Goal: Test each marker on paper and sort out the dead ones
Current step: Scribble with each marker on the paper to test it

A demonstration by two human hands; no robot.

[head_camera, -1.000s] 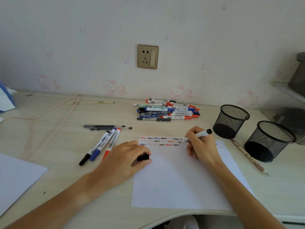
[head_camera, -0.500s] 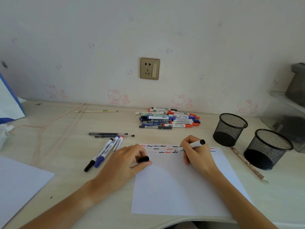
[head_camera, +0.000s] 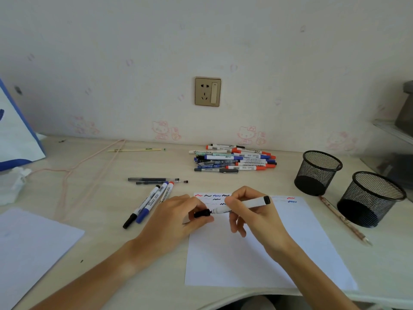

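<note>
Head view: a white-barrelled black marker (head_camera: 243, 205) lies level over the squiggle-marked white paper sheet (head_camera: 257, 253), gripped by the right hand (head_camera: 252, 211), its tip meeting the black cap (head_camera: 202, 213) pinched by the left hand (head_camera: 178, 220).

right hand (head_camera: 252, 211) gripping marker (head_camera: 245, 204), left hand (head_camera: 178, 218) pinching cap (head_camera: 202, 213)

No readable text: print on the marker barrels (head_camera: 234, 158) too small and blurred

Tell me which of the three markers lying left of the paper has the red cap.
The red-capped marker, rightmost of the three and nearest the left hand; the other two carry black and blue caps.
</note>
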